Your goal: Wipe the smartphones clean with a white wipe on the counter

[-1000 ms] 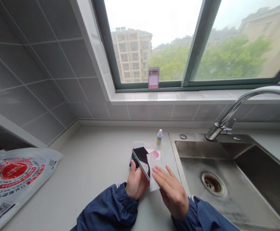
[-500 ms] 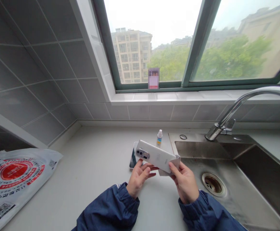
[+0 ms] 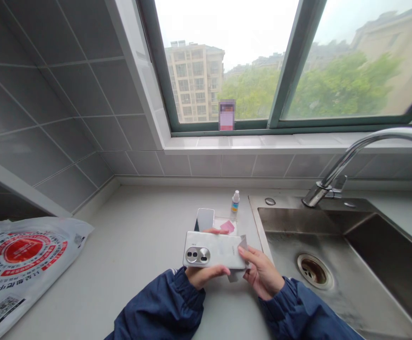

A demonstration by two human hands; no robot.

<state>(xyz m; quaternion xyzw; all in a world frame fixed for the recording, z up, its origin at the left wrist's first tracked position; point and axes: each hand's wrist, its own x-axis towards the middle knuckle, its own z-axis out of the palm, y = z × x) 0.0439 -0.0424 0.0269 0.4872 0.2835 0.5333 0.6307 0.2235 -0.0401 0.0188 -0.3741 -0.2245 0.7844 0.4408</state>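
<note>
A white smartphone lies back side up across my left hand, its round-edged camera block at the left end. The left thumb runs along the near edge and fingertips show at the far edge, so that hand is closed round the phone. My right hand pinches a thin grey cloth folded over the phone's right end. Behind the white phone, a second phone rests on the counter. Beside it is a clear flat case-like piece with a pink slip on it.
A small white spray bottle stands near the rim of the steel sink on the right. Over the sink curves a chrome faucet. A printed plastic bag lies at the left on the white counter.
The white phone has come down and nearer, turning from a slant to nearly level. My left hand now cradles it from beneath. The clear piece and pink slip have come into view.
</note>
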